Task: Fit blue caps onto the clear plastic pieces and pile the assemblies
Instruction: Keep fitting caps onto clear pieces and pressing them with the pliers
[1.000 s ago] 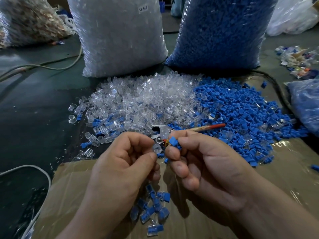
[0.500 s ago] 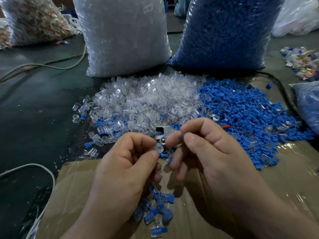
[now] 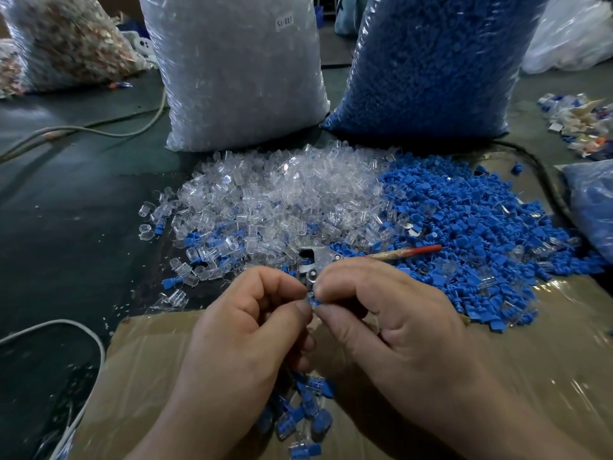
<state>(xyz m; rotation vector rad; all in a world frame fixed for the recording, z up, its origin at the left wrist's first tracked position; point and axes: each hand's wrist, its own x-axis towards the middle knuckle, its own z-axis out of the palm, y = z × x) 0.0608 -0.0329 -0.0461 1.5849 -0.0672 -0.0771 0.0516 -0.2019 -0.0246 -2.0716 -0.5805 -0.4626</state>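
Fingers (image 3: 303, 307) of left hand (image 3: 245, 330) and right hand (image 3: 391, 320) pinch a blue cap (image 3: 313, 299) tip to tip, apparently seating it on a hidden clear piece, with the assemblies pile (image 3: 305, 413) directly beneath for an easy drop.

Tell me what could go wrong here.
The blue cap is pinched only at the fingertips of the left hand and right hand; it could slip and fall unfitted into the finished pile below. The clear heap and blue heap overlap at their edge, so stray parts may get picked.
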